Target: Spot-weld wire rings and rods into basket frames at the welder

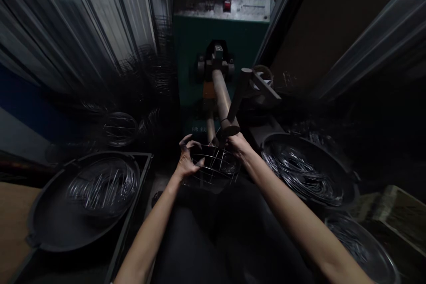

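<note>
A round wire rack of thin crossing metal rods is held low in front of the green spot-welding machine, just under its upper arm. At the rack's left edge is my left hand, its fingers curved and spread apart, with the thumb over the wires. My right hand is at the rack's right side, close beneath the arm's blunt end. Its fingers are closed and partly hidden there, so what they pinch cannot be made out. The lower arm of the machine meets the rack's far edge.
On the left, a wide dark pan holds wire pieces. Another pan on the right holds wire rings. Short rods lie in a bowl near a box. A metal bar juts from the upper arm.
</note>
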The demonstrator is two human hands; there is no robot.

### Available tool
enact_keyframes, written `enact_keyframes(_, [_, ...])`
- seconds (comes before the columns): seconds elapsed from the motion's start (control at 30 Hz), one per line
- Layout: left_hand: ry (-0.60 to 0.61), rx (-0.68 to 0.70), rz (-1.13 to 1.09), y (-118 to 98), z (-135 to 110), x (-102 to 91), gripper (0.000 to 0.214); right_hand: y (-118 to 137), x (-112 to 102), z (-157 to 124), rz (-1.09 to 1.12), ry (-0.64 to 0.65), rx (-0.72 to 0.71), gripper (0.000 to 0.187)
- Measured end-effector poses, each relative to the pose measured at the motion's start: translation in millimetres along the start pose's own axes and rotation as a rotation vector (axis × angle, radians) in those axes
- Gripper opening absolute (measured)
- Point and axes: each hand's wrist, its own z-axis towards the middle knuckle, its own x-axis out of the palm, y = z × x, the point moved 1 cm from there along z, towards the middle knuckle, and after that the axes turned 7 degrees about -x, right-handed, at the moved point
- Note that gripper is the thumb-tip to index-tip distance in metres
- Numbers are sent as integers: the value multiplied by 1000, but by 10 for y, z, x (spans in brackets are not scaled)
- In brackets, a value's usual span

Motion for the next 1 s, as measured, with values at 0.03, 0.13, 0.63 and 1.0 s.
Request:
enact_keyframes(0.03, [13,25,-44,3,8,2,61,-11,2,0,-2,-5,-1,38])
enact_keyframes(0.13, [61,57,-182,-9,31,-12,78,-40,0,-10,-2,-28,3,31])
enact_keyframes(0.63, [344,246,81,-136,-295,-60,90,451,-406,-84,-135,-42,193,20])
enact_keyframes(1.0, [534,-585,-474,-1108,-504,127,40,-206,-312,-1884,-834,430,-496,20])
